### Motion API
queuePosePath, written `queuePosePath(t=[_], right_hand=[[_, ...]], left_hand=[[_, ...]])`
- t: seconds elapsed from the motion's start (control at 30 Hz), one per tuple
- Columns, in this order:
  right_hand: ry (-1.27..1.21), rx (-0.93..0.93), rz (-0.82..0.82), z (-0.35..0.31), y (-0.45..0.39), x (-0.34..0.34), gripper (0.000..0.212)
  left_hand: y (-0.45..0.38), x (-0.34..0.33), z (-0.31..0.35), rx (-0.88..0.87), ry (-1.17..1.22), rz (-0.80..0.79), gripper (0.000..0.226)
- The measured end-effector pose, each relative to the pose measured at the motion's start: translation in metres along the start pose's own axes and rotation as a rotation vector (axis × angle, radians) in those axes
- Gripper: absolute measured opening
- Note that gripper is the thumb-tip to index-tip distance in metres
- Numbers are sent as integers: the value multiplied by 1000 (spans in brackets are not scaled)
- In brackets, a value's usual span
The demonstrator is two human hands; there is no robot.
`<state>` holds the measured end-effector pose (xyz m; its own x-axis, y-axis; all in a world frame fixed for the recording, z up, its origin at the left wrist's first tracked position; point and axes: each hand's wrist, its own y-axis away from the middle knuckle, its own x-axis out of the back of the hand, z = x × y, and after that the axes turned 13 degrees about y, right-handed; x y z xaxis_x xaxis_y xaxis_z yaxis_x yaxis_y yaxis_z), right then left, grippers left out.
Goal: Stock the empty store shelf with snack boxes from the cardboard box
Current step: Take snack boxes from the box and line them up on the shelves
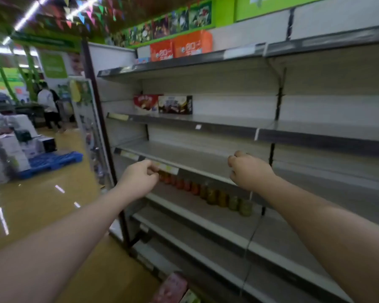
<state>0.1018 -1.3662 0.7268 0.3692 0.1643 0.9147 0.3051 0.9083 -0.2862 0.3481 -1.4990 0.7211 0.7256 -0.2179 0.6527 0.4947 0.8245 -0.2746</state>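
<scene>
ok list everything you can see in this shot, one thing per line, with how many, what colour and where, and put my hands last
snack boxes: two, one red, one dark, side by side at the left end of the second shelf down
orange boxes: two, on the top shelf, left part
jars: a row, red-orange on the left to green on the right, on the shelf under the hands; count unclear
shelves: grey metal, several tiers, mostly bare
pink package: one, bottom edge of view, blurred
blue pallet: one, on the yellow floor at left, stacked with white boxes
person: one, white top, far left background
left hand: fingers curled, at the shelf's front edge
right hand: fingers curled, holding nothing visible
</scene>
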Motion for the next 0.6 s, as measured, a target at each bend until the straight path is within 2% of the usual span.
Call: queuePosePath(t=[0.1,0.2,0.3,0.4,0.5,0.6], right_hand=[[-20,-9,-94,-59,-7,-18,14],[-26,-39,-165,-87,-18,-37,12],[-1,-30,-208,-99,-39,-56,3],[-38,-58,-206,-109,-66,-85,11],[-102,-81,-281,-121,-96,-121,15],[-111,-102,-363,-133,-112,-145,6]], left_hand=[[11,23,-62,83,-7,-41,8],[-3,24,-96,77,-30,-74,7],[-25,9,-119,70,-40,-126,10],[-41,-12,-146,57,-131,-212,20],[-72,-29,-175,98,-225,-296,20],[-94,-36,-193,105,-271,-386,17]])
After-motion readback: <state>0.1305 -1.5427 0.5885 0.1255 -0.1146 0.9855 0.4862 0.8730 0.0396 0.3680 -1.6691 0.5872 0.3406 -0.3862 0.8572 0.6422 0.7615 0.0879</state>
